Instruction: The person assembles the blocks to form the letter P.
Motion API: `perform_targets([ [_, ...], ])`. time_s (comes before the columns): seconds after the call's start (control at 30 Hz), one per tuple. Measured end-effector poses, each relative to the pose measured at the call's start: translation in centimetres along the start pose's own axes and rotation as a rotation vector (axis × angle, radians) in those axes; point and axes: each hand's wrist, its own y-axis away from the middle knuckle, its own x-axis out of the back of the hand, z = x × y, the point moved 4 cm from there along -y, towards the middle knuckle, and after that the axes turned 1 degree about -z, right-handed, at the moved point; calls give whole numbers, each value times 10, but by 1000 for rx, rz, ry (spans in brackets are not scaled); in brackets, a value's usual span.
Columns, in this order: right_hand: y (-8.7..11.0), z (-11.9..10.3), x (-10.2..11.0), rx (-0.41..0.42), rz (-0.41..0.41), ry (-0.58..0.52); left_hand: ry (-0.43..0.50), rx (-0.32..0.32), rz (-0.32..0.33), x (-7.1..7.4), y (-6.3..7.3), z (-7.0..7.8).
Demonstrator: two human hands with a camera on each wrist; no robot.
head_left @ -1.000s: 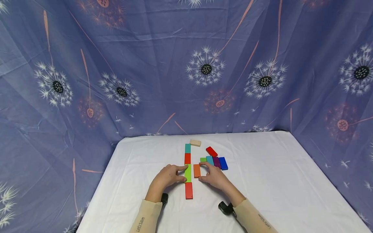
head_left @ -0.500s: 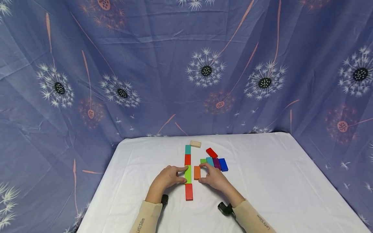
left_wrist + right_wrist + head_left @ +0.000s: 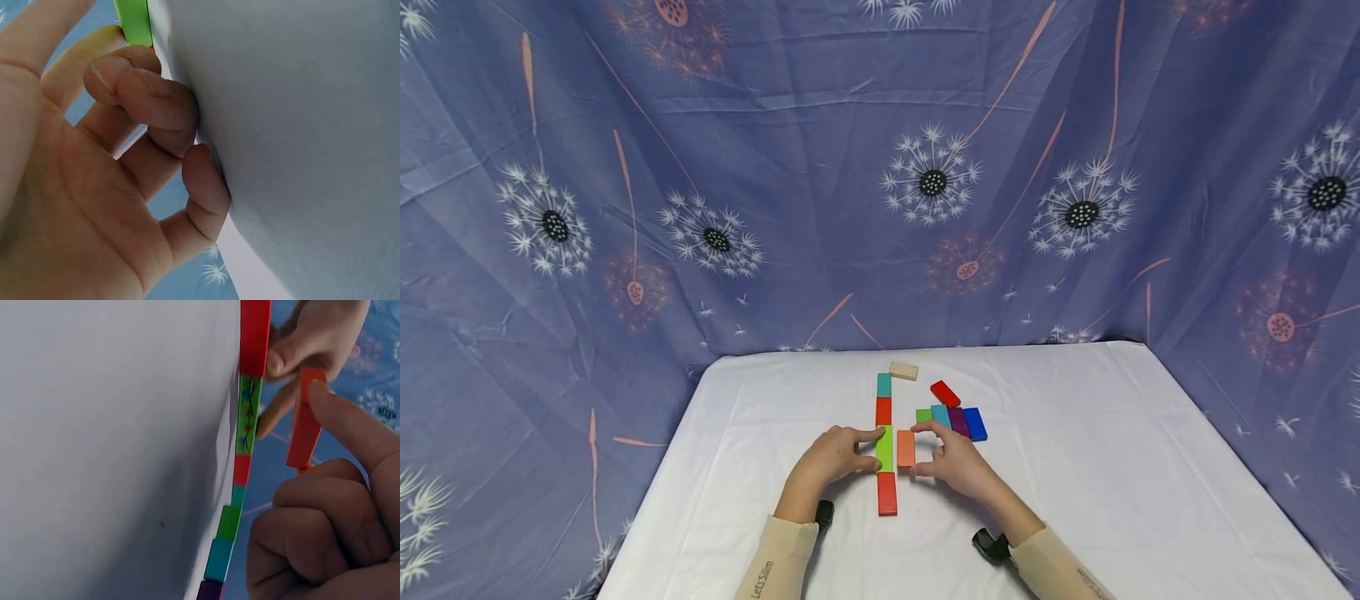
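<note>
Right hand [image 3: 961,461]: thumb and index finger clamped on opposite ends of orange rectangular block [image 3: 906,450], held off desk [image 3: 1112,467], just right of light green rectangular block [image 3: 885,450], not touching it. Left hand [image 3: 831,454]: thumb and index finger apart, both touching light green block's left side. Row, far to near: teal block [image 3: 884,385], red block [image 3: 883,411], light green block, second red block [image 3: 887,495]. Far end: beige wooden block [image 3: 903,372]. Farther right: purple block [image 3: 958,422] beside dark blue block [image 3: 975,424].
</note>
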Motion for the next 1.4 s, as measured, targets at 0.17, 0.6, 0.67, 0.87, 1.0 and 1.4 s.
perform_targets([
  [0.17, 21, -8, -8, 34, -106, -50, -2, -17, 1, 0, 0, 0],
  [0.6, 59, -18, -37, 33, -282, -55, -10, -30, 12, 1, -2, -1],
  [0.67, 61, -17, -40, 22, -295, -47, -9, -30, 12, 0, -2, -2],
  [0.87, 66, -16, -44, -2, -310, -22, 0, -47, 13, 0, -2, 0],
  [1.0, 71, -15, -47, 0, -329, -5, 1, -44, 1, 0, -1, -1],
  [1.4, 77, -16, -54, 54, -258, 291, 1, -50, 21, -1, 0, -1],
])
